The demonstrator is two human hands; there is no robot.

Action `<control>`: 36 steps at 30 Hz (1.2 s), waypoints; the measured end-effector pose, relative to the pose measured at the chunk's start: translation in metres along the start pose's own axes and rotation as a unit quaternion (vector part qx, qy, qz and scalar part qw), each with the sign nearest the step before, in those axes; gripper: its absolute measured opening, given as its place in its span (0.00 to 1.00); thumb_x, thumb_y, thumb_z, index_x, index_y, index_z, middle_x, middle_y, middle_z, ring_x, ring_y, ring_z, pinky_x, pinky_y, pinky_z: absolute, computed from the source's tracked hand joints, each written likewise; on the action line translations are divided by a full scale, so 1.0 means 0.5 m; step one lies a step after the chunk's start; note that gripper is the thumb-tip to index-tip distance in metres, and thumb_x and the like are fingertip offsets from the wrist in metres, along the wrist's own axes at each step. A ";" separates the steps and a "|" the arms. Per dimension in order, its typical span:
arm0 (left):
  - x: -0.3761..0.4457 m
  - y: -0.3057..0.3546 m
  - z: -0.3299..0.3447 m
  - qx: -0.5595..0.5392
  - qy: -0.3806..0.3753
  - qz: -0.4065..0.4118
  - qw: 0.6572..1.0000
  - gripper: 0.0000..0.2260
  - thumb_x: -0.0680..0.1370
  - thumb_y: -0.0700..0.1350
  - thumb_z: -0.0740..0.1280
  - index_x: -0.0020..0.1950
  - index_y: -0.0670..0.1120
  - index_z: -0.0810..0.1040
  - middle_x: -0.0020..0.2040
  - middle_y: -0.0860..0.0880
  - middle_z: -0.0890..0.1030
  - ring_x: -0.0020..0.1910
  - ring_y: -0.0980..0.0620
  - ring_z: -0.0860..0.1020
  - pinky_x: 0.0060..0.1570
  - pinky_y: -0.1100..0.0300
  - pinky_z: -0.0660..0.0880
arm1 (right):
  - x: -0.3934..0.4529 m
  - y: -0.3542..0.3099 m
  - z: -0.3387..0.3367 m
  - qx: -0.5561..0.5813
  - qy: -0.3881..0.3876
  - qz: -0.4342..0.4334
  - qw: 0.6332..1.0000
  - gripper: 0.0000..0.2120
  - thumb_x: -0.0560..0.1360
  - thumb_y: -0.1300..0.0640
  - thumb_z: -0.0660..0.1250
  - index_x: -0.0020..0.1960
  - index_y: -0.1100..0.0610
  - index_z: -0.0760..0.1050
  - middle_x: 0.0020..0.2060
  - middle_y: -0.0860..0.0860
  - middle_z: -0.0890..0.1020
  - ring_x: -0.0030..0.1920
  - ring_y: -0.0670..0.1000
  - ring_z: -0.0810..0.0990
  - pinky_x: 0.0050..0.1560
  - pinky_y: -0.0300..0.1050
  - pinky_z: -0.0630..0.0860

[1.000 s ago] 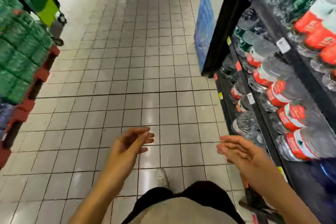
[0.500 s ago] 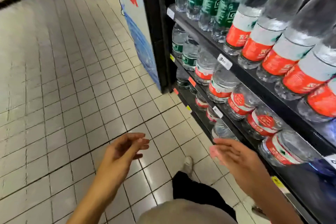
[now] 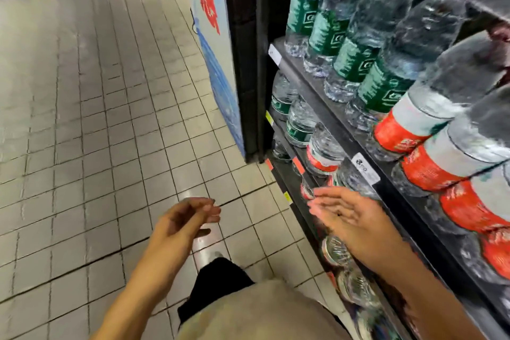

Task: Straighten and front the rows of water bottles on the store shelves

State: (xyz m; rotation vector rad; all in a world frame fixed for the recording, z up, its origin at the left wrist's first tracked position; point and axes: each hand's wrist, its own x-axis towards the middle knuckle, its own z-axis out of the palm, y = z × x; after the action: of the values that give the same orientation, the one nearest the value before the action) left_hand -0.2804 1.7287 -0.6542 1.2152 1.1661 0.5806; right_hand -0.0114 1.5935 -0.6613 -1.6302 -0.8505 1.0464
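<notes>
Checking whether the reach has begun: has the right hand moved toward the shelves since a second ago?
Yes. The right hand was over the floor tiles; now its fingertips overlap the lower shelf edge beside red-label bottles.

beyond my right hand (image 3: 348, 215) the red-label bottles (image 3: 430, 168) run off the frame edge; my forearm hides the lowest bottles (image 3: 338, 251), and the price tag (image 3: 365, 170) print is blurred.
</notes>
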 end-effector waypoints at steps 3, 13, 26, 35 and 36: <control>0.072 0.025 -0.007 -0.005 -0.003 -0.001 1.000 0.10 0.77 0.48 0.67 0.55 0.47 0.83 0.50 0.46 0.86 0.52 0.49 0.83 0.56 0.49 0.77 | 0.066 -0.019 0.007 -0.009 0.007 -0.005 1.000 0.11 0.74 0.58 0.73 0.55 0.48 0.80 0.48 0.47 0.85 0.50 0.46 0.83 0.51 0.33 0.77; 0.423 0.147 -0.005 0.038 -0.109 0.004 0.993 0.08 0.80 0.44 0.65 0.55 0.45 0.82 0.49 0.47 0.86 0.51 0.50 0.84 0.53 0.52 0.78 | 0.285 -0.053 0.050 0.008 0.119 0.017 0.993 0.12 0.74 0.54 0.72 0.57 0.46 0.80 0.50 0.45 0.85 0.54 0.45 0.83 0.55 0.36 0.77; 0.811 0.407 0.079 0.097 -0.338 0.131 0.927 0.16 0.73 0.50 0.69 0.56 0.42 0.81 0.48 0.43 0.85 0.51 0.46 0.83 0.55 0.54 0.79 | 0.440 -0.133 0.137 0.028 0.292 0.011 0.956 0.16 0.74 0.47 0.71 0.60 0.46 0.78 0.55 0.45 0.84 0.59 0.45 0.81 0.58 0.36 0.75; 0.864 0.438 0.139 0.058 -0.408 0.133 0.901 0.07 0.78 0.47 0.68 0.53 0.48 0.83 0.50 0.44 0.85 0.53 0.46 0.83 0.57 0.53 0.79 | 0.492 -0.207 0.103 0.019 0.348 0.007 0.937 0.14 0.74 0.48 0.72 0.58 0.41 0.78 0.52 0.44 0.85 0.55 0.44 0.82 0.53 0.34 0.77; 0.869 0.437 0.140 0.063 -0.411 0.141 0.899 0.06 0.78 0.47 0.69 0.53 0.49 0.83 0.50 0.45 0.85 0.53 0.46 0.83 0.57 0.53 0.78 | 0.496 -0.212 0.102 0.011 0.350 0.007 0.937 0.14 0.74 0.48 0.71 0.59 0.41 0.78 0.52 0.44 0.84 0.54 0.44 0.82 0.54 0.34 0.77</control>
State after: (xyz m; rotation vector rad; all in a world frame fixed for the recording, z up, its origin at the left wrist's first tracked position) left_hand -0.0148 2.1408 -0.6193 1.5388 0.3117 0.1482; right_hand 0.0316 1.8622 -0.6251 -1.8107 -0.3428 0.4088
